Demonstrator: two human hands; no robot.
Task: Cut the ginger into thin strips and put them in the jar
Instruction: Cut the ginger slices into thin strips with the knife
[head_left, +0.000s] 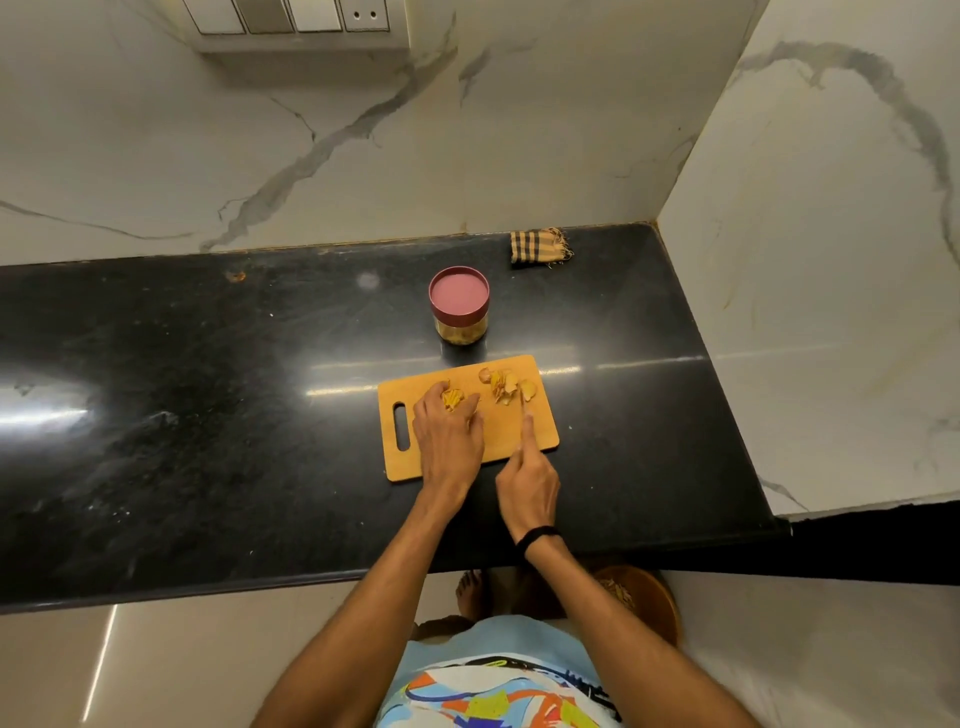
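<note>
A wooden cutting board (506, 436) lies on the black counter. My left hand (448, 435) rests on its left half, fingers curled around a small heap of yellow ginger strips (452, 399). My right hand (529, 480) grips a knife (523, 402), index finger stretched along its back; the thin blade points away from me and is mostly hidden. The blade tip sits beside a pile of ginger slices and peel (506, 385) at the board's far right. Behind the board stands a clear jar (459, 304) with a dark red lid on it, yellowish contents inside.
A folded checked cloth (538, 248) lies at the back of the black counter (208, 415), near the marble wall corner. The counter ends at a marble side wall on the right. Below the counter edge, a round brown bin (647, 597) stands on the floor by my feet.
</note>
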